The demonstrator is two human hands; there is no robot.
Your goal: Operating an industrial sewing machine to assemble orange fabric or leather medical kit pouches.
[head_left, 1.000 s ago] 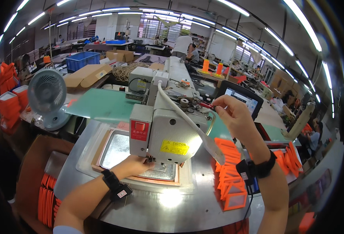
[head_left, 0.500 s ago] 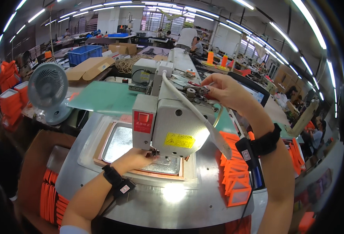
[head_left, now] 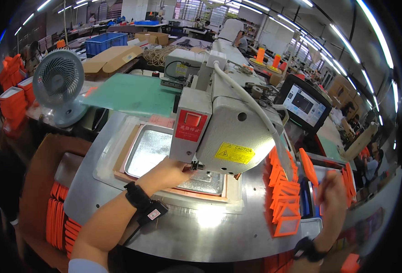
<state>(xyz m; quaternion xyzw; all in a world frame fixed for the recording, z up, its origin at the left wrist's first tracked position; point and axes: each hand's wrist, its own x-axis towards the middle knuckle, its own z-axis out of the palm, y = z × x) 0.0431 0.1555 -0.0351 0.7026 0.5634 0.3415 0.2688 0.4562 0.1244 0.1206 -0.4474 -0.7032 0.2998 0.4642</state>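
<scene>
My left hand (head_left: 170, 174) reaches under the head of a grey industrial sewing machine (head_left: 230, 132), its fingers drawn together close to the needle area (head_left: 194, 165). What they pinch, if anything, is too small to make out. Below lies a shiny silver panel (head_left: 148, 148) inside a rounded frame, on the metal work table (head_left: 164, 236). My right hand (head_left: 332, 191) is off the machine at the right, smeared by motion, beside orange-edged pieces (head_left: 306, 164). Nearer the table, more orange-bordered pieces (head_left: 285, 207) lie in an overlapping row.
A screen (head_left: 303, 105) stands behind the right hand. At the left are a grey fan (head_left: 59, 82), a green sheet (head_left: 132, 95) and a brown box (head_left: 37, 182) with stacked orange pieces. Orange thread cones (head_left: 260, 55) stand at the back.
My right hand has left the top of the machine head and come down to the right, near the orange pieces. My left hand stays by the needle; the view has shifted.
</scene>
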